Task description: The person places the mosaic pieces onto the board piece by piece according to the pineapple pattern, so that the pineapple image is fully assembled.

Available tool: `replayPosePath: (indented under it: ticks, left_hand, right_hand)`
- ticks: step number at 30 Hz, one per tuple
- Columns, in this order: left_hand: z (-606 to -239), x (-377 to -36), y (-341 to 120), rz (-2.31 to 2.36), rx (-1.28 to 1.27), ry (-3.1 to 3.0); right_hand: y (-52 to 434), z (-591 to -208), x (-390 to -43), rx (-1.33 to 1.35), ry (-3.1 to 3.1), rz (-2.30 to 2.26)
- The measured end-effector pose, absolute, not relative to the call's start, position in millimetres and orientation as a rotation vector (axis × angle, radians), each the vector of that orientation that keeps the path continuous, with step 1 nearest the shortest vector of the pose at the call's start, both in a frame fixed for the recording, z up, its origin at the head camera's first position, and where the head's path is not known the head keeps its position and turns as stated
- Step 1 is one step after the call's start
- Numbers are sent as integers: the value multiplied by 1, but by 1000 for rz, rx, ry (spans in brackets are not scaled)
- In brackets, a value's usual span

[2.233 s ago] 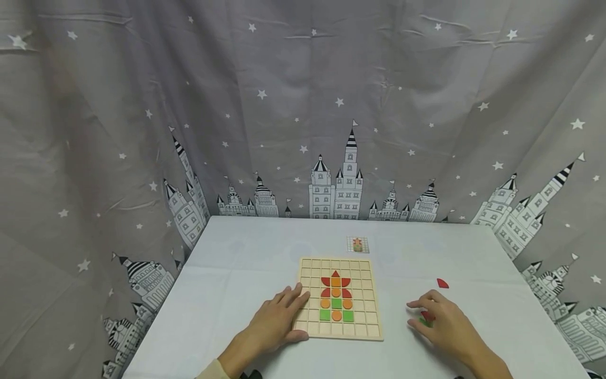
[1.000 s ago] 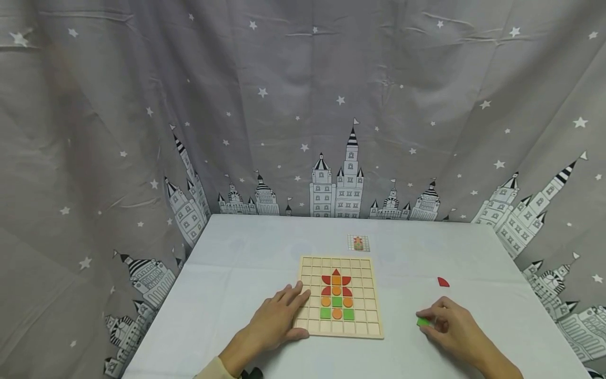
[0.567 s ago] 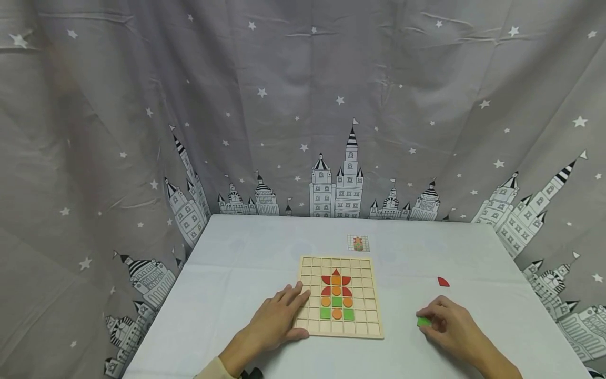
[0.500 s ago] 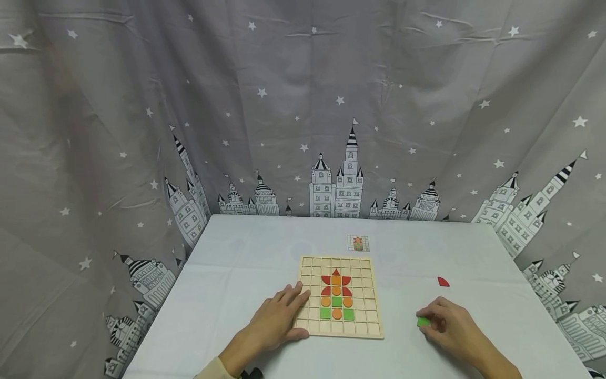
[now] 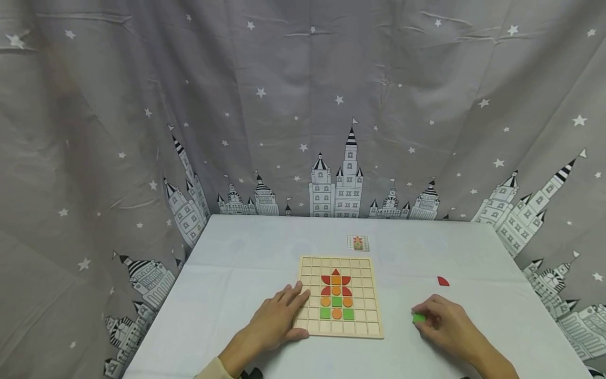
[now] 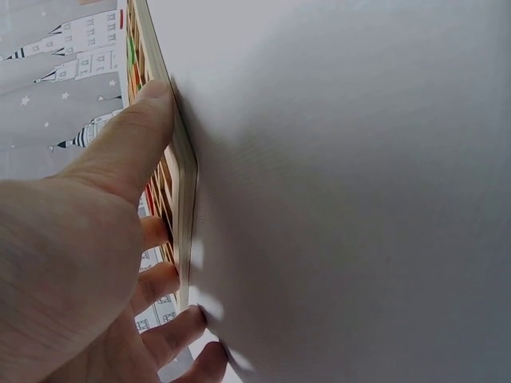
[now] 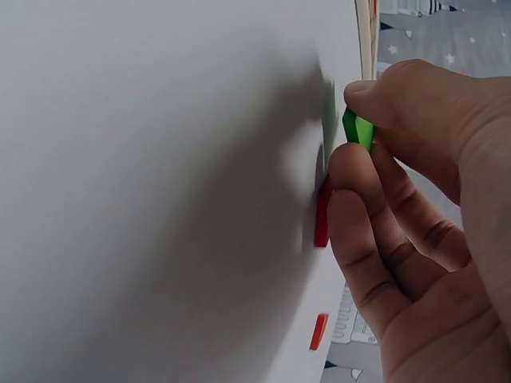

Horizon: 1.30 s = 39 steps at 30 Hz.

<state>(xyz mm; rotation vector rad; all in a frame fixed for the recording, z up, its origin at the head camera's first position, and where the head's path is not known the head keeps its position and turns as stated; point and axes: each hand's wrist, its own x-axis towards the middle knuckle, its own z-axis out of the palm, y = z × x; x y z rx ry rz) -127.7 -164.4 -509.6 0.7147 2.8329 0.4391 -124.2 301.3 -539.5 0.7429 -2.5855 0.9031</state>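
Note:
In the head view, a wooden grid board point(image 5: 364, 321) carries red, orange and green tiles arranged in a figure. My left hand point(image 5: 276, 318) rests along its left side with spread fingers; in the left wrist view the thumb point(image 6: 132, 144) lies on the board's edge. To the right of the board, my right hand point(image 5: 447, 323) pinches a green tile point(image 5: 418, 318) between thumb and fingers. The right wrist view shows this green tile point(image 7: 361, 130) lifted off the table. A red tile point(image 7: 322, 214) lies beneath that hand, hidden from the head view.
A red quarter-circle tile point(image 5: 443, 281) lies on the white table point(image 5: 246, 252) beyond the right hand. Behind the board is a small pattern card point(image 5: 357, 242). A grey curtain point(image 5: 265, 131) with stars and castles hangs at the table's back edge.
Earlier the right hand hovered with parted fingers over a green and a red tile. It now pinches the green one and has shifted slightly left. The left hand stays in place.

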Motion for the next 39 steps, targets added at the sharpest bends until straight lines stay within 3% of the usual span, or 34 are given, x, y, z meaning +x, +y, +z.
replayPosePath:
  ticks: [9, 39]
  left_hand:
    - [-507, -127, -164, 447, 715, 2825]
    - [-507, -128, -164, 467, 732, 2835]
  right_hand:
    - [281, -523, -130, 727, -2728, 981]
    - [188, -517, -143, 1092, -2703, 1243]
